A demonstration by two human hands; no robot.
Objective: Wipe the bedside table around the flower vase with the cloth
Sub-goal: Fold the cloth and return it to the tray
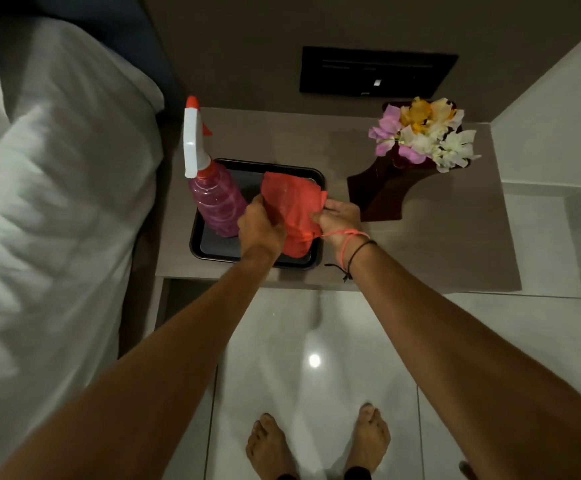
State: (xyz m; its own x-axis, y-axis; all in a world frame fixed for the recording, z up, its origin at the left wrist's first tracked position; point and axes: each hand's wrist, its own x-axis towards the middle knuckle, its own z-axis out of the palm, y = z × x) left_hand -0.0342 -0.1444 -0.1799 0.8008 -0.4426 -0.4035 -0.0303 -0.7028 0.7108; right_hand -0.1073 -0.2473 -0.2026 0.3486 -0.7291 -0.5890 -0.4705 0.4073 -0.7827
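A red cloth (292, 206) hangs over the black tray (318, 178) on the grey bedside table (438, 244). My left hand (259, 225) grips its left side and my right hand (337, 216) grips its right edge; both are closed on the fabric. A dark wooden vase (382, 192) with pink, yellow and white flowers (424, 133) stands on the right half of the table, just right of my right hand. Cord bracelets circle my right wrist.
A pink spray bottle (213, 199) with a white and red trigger stands in the tray's left part. A bed with white linen (57, 202) lies to the left. A black wall panel (375, 71) is behind the table. My bare feet stand on the glossy tiled floor (316, 341).
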